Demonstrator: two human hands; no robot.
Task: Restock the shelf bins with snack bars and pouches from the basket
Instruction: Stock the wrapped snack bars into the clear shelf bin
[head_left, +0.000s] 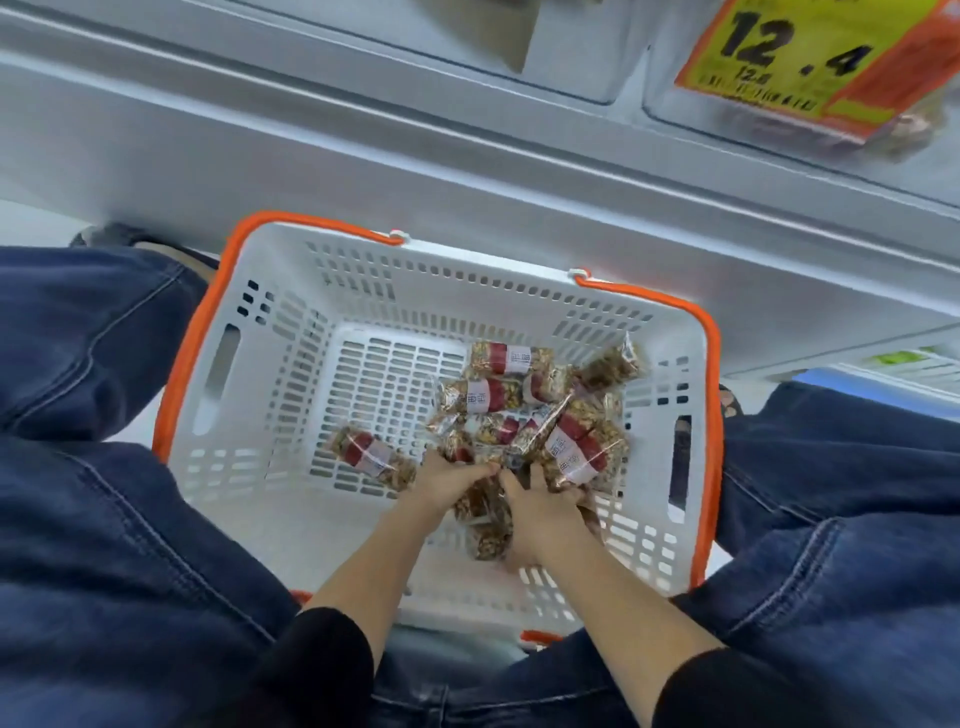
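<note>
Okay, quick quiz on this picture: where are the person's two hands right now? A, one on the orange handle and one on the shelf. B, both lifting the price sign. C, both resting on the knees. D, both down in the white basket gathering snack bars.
D: the left hand and the right hand are both inside the basket, closed around snack bars from the pile.

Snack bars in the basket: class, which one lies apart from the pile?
The snack bar nearest the basket's left wall. It lies alone on the floor grid, left of the left hand; the rest cluster together.
</note>
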